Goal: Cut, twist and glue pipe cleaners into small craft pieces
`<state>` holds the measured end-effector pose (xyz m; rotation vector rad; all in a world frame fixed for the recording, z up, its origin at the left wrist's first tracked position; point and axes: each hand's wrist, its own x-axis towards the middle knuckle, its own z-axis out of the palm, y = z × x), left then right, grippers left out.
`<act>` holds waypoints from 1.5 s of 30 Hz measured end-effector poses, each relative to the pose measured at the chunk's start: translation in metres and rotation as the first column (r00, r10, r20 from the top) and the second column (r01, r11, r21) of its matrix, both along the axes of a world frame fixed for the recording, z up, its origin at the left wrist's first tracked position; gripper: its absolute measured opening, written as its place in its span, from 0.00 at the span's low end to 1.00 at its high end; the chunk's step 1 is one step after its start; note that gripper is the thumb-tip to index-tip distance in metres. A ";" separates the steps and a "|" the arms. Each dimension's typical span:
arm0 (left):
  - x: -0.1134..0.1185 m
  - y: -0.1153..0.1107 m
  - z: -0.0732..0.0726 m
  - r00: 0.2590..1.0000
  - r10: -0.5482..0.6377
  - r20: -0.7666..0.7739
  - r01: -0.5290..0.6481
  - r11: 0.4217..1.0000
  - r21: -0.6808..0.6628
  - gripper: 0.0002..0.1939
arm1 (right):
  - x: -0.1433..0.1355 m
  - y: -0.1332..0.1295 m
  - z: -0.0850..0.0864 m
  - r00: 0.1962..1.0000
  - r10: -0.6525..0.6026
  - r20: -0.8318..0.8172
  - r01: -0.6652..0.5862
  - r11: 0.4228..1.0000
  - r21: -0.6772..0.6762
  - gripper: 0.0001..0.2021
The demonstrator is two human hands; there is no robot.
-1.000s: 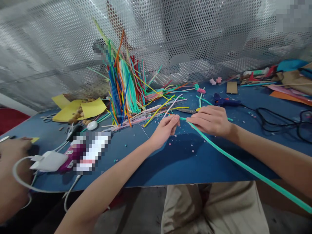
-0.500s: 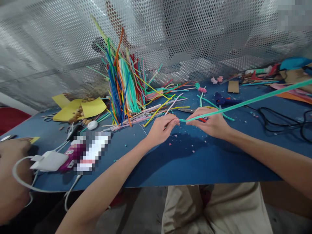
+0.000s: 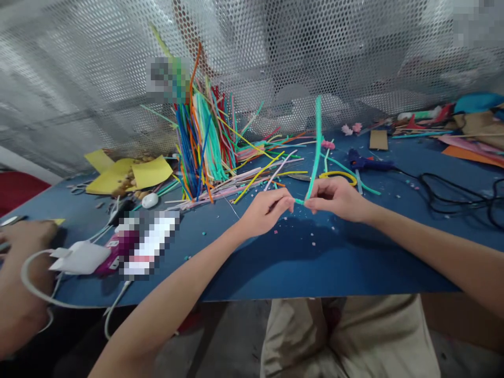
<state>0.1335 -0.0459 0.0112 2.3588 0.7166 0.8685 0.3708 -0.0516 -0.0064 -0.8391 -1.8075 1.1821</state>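
A teal pipe cleaner [image 3: 317, 142] is held between my two hands over the blue table [image 3: 244, 273]. My left hand [image 3: 264, 211] is closed, pinching one end between thumb and fingertips. A short stretch shows in the gap, then my right hand [image 3: 338, 199] pinches the pipe cleaner, closed as well. From the right fingertips the long part bends sharply and stands up, leaning slightly right at its top. Behind my hands lie loose pipe cleaners, among them a yellow one [image 3: 258, 178], a yellow loop [image 3: 348, 174] and scissors, partly hidden.
Bundled pipe cleaners [image 3: 208, 142] stand against the perforated metal screen [image 3: 307, 47]. At right are a blue glue gun [image 3: 370, 161] and black cable [image 3: 437, 202]. Left are a white charger [image 3: 84, 257], a blurred phone [image 3: 151, 244], yellow paper [image 3: 151, 174] and another person's arm [image 3: 27, 283].
The pipe cleaner's long part has swung from pointing right to standing upright, bent at my right fingertips. My right hand has turned and shifted slightly; my left hand moved a little right.
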 end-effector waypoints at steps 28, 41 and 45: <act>0.009 -0.012 -0.001 0.980 0.166 0.108 -0.181 0.971 0.155 0.19 | -0.003 0.000 -0.002 0.962 -0.272 -0.008 0.205 0.708 0.675 0.04; -0.008 0.003 0.004 0.995 -0.077 -0.059 0.093 0.936 0.340 0.11 | 0.010 0.013 -0.003 0.958 0.249 -0.140 -0.277 0.931 -0.240 0.11; -0.008 0.001 0.007 0.999 -0.048 -0.014 0.050 0.958 0.283 0.13 | 0.002 0.005 -0.001 0.915 0.256 -0.310 -0.363 0.860 -0.359 0.09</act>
